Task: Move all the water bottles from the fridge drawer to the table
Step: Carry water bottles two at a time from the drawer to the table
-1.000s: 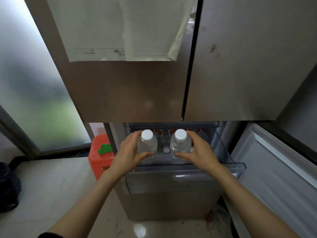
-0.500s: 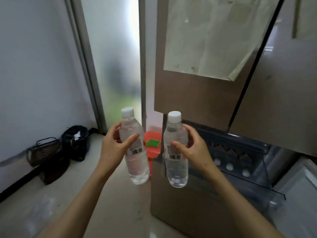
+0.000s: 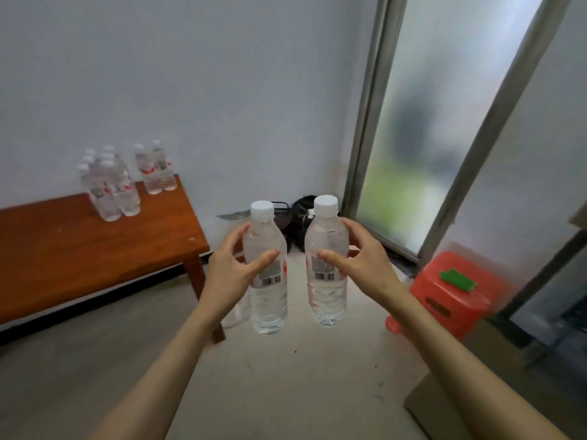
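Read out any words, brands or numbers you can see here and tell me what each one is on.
No text is legible.
Left-hand bottle: barcode label, print blurred.
Right-hand bottle: barcode label, print blurred.
Bottles on the table: red-marked labels, too small to read.
Red stool: green patch, no visible writing.

Left hand [image 3: 227, 274] gripping one upright water bottle [image 3: 268, 281], right hand [image 3: 365, 265] gripping a second bottle [image 3: 327, 274], both held over the floor. Wooden table [image 3: 95, 249] at left, carrying a cluster of bottles [image 3: 111, 185]. Red stool [image 3: 451, 293] at right.
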`<state>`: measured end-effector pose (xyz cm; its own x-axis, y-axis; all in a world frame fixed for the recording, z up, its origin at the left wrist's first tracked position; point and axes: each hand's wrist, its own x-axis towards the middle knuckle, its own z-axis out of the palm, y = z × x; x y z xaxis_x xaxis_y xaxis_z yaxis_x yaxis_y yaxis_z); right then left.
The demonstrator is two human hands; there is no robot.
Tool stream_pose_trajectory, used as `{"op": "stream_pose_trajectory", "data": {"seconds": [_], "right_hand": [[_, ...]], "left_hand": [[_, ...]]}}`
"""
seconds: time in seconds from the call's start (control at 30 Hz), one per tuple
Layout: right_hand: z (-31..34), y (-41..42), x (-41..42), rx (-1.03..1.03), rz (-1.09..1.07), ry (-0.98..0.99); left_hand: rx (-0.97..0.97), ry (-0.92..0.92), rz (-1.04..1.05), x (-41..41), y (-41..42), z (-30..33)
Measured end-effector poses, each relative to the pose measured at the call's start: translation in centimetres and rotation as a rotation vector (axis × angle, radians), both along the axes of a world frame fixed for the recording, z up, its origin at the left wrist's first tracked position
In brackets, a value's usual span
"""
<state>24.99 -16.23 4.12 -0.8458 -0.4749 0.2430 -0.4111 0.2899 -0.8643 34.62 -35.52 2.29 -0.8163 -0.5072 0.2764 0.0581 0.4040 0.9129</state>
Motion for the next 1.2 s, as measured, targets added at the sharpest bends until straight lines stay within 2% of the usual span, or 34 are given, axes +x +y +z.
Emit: {"op": "stream_pose_trajectory", "data": {"seconds": [0.23, 0.47, 0.8, 1.0, 1.2], "right_hand": [[-1.3, -17.5, 0.3, 0.016, 0.176, -0.049], [-1.7, -29.5, -2.0, 0.106, 0.333, -0.01], [-4.3, -44.1, -13.1, 0.23, 0.431, -0.041], [-5.1, -52.7, -20.6, 0.377, 0.49, -0.043], [-6.1, -60.2, -26.0, 0.368, 0.495, -0.124]], "left_hand": [[-0.05, -0.091, 0.197, 4.5, -14.8, -1.2], [-0.063, -0.154, 0.295, 3.6, -24.9, -2.1], [-0.025, -0.29, 0.373, -6.1, -38.3, -5.1], [0.0, -0.357, 0.372, -13.7, -45.5, -5.4], [0.136, -0.366, 0.336, -20.0, -52.0, -6.0]]}}
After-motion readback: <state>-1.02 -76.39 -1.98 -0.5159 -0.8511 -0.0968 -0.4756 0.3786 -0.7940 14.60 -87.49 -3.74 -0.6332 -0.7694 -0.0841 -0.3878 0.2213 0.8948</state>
